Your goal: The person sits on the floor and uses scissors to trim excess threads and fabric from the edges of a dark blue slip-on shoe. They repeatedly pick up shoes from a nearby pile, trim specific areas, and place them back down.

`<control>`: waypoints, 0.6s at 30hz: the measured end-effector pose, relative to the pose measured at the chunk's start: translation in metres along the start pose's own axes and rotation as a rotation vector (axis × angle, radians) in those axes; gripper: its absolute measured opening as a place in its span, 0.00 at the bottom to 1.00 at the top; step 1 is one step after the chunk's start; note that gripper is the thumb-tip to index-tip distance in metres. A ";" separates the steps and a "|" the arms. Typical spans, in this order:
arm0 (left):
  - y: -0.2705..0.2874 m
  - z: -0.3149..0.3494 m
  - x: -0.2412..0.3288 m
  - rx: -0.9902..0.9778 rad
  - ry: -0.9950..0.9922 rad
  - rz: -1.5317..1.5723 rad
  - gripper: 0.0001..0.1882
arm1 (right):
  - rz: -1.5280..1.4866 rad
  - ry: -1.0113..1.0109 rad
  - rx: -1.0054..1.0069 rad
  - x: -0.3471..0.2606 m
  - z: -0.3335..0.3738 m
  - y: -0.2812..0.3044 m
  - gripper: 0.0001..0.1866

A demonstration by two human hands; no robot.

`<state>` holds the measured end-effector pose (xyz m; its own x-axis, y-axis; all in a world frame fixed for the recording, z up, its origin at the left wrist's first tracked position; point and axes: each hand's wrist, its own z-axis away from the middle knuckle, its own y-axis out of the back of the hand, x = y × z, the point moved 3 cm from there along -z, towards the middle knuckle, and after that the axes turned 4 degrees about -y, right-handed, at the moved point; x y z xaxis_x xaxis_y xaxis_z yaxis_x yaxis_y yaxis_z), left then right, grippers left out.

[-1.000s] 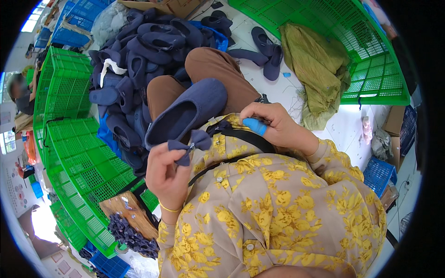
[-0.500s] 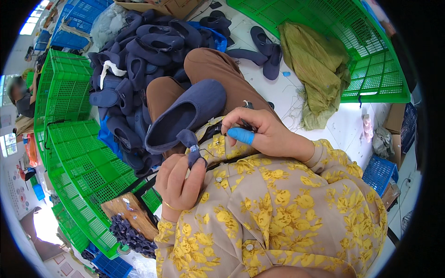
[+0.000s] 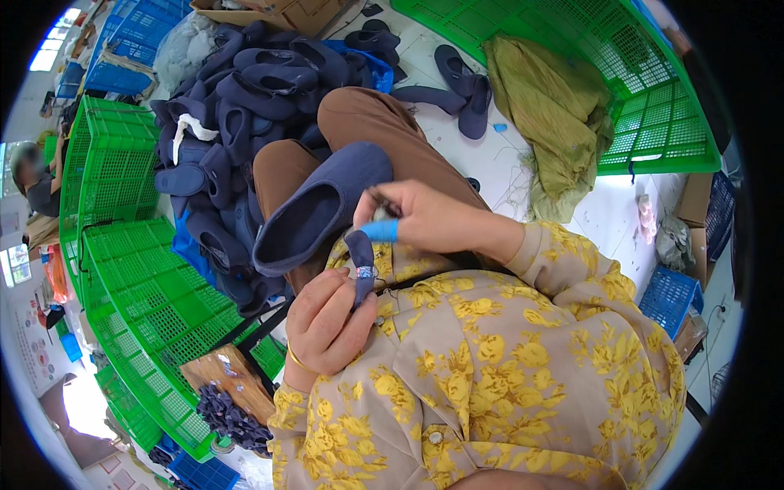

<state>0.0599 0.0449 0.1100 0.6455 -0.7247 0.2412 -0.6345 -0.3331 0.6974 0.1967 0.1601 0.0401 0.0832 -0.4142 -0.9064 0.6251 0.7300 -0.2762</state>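
My left hand [image 3: 325, 322] is closed on a small navy fabric bow [image 3: 360, 245], pinched around a patterned light band at its middle. My right hand [image 3: 437, 219], with blue tape [image 3: 380, 231] around the thumb, is curled just above the bow's upper end. Something small and greyish shows between its fingers, too hidden to name. On my lap, against my brown-trousered knees, rests a navy cloth slipper [image 3: 335, 204], its opening facing up and toward me. The bow is near the slipper's heel end, apart from it.
Beyond my knees lies a heap of navy slippers [image 3: 253, 98]. Green crates [image 3: 155, 278] stand at the left, another green crate [image 3: 661, 122] at the far right. An olive sack [image 3: 551, 114] lies on the floor. A wooden board [image 3: 229, 380] sits beside many navy fabric pieces [image 3: 233, 416].
My right hand has moved left and down to the bow. My left hand has shifted slightly right, turning the bow more upright so its band shows fully. The slipper has barely moved.
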 end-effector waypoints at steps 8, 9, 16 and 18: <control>0.003 0.001 -0.003 -0.089 -0.067 -0.151 0.10 | -0.514 0.235 0.004 -0.019 0.037 0.068 0.04; 0.003 0.001 -0.003 -0.091 -0.066 -0.167 0.10 | -0.416 0.174 0.115 -0.018 0.042 0.075 0.06; -0.011 0.000 -0.008 -0.108 -0.105 -0.241 0.12 | 0.158 0.199 0.236 -0.018 0.046 0.019 0.07; -0.018 -0.001 -0.010 -0.116 -0.115 -0.247 0.12 | 0.185 -0.026 0.088 -0.027 0.042 -0.004 0.08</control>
<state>0.0654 0.0588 0.0960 0.7176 -0.6962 -0.0194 -0.4069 -0.4416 0.7996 0.2246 0.1460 0.0791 0.2218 -0.2924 -0.9302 0.6627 0.7450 -0.0762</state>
